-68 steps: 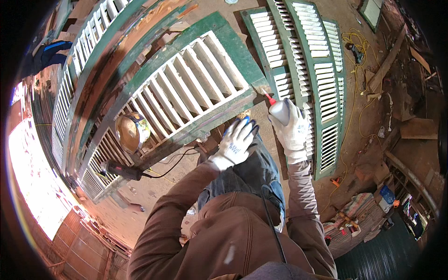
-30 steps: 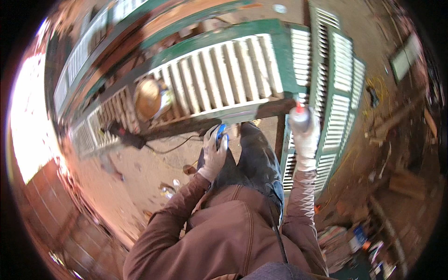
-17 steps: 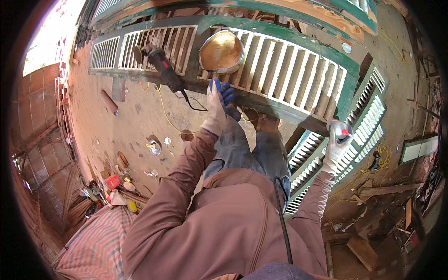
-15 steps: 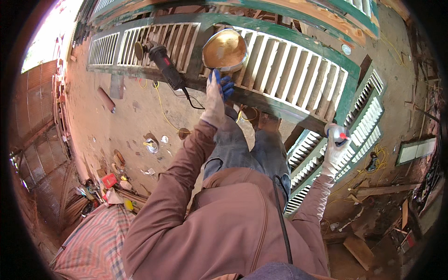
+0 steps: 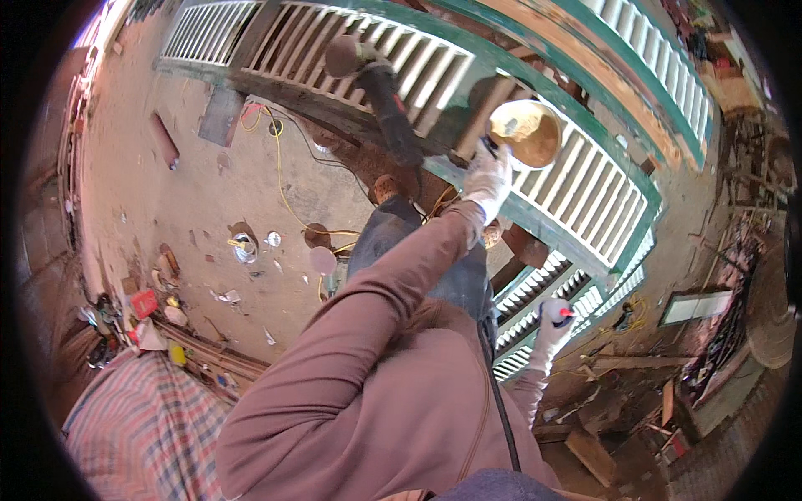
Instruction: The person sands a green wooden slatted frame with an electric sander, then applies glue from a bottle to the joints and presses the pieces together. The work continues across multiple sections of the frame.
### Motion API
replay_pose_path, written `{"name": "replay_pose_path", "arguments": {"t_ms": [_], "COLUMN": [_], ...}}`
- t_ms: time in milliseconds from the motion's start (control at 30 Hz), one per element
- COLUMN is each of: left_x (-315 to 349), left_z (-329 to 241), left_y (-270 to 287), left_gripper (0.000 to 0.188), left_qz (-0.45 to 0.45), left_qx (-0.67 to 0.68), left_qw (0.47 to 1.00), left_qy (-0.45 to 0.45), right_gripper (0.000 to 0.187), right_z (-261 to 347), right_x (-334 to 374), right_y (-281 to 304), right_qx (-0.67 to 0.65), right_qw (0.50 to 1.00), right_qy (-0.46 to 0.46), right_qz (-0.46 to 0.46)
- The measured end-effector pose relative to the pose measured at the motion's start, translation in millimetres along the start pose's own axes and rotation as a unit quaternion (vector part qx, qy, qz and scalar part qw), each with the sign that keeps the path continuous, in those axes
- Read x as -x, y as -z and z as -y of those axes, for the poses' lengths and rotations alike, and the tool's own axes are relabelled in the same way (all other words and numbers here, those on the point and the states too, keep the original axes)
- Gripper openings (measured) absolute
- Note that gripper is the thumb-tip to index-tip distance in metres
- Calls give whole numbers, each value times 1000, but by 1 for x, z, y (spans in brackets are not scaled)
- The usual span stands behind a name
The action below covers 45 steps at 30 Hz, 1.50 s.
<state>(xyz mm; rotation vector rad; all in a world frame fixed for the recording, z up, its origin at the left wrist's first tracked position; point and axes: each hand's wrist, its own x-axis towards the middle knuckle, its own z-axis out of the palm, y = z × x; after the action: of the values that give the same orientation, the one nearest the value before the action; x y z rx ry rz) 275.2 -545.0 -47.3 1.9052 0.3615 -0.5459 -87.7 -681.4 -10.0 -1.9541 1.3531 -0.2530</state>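
My left hand (image 5: 489, 177), in a white and blue glove, grips the near rim of a round metal bowl (image 5: 535, 138). Light-brown stuff coats or lies in the bowl; I cannot tell which. The bowl is over the slats of a long green and white louvred shutter (image 5: 476, 104). Lower right, apart from the shutter, my gloved right hand (image 5: 551, 321) is closed around a small thing with a red tip (image 5: 565, 313), mostly hidden by the fingers. Left of the bowl, a dark angle grinder (image 5: 388, 104) lies on the shutter, blurred.
More louvred shutters (image 5: 543, 280) lean below the right end, and another green frame (image 5: 668, 92) stands beyond. A yellow cord (image 5: 281, 171) crosses the floor at left. A metal cylinder (image 5: 164, 140) and scraps lie there. Checked cloth (image 5: 154, 417) hangs lower left.
The left hand and bowl have moved right along the shutter. My right hand has come down nearer my body, still closed on the red-tipped thing. The whole view has shifted.
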Motion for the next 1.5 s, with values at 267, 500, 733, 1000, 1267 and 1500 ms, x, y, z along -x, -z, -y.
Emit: {"name": "replay_pose_path", "arguments": {"t_ms": [267, 500, 733, 1000, 1267, 1500], "left_x": [14, 94, 179, 243, 200, 112], "left_z": [-16, 43, 129, 294, 293, 274], "left_y": [36, 151, 295, 373, 456, 581], "left_gripper": [85, 74, 58, 31, 44, 36], "left_qz": [111, 165, -72, -312, -372, -359], "left_qx": [-108, -171, -167, 17, 141, 163], "left_qw": [988, 969, 983, 932, 891, 912], "left_qy": [21, -73, -3, 182, 220, 113], "right_gripper": [60, 71, 69, 75, 75, 72], "right_z": [45, 43, 103, 121, 170, 216], "right_x": [89, 75, 26, 30, 93, 173], "right_y": [-66, -73, -91, -127, -167, -245], "right_qx": [-94, -105, -4, -22, -35, -10], "right_qw": [995, 981, 932, 920, 917, 936], "right_qy": [27, 88, 325, 277, 266, 264], "right_qz": [35, 134, 164, 276, 295, 231]}}
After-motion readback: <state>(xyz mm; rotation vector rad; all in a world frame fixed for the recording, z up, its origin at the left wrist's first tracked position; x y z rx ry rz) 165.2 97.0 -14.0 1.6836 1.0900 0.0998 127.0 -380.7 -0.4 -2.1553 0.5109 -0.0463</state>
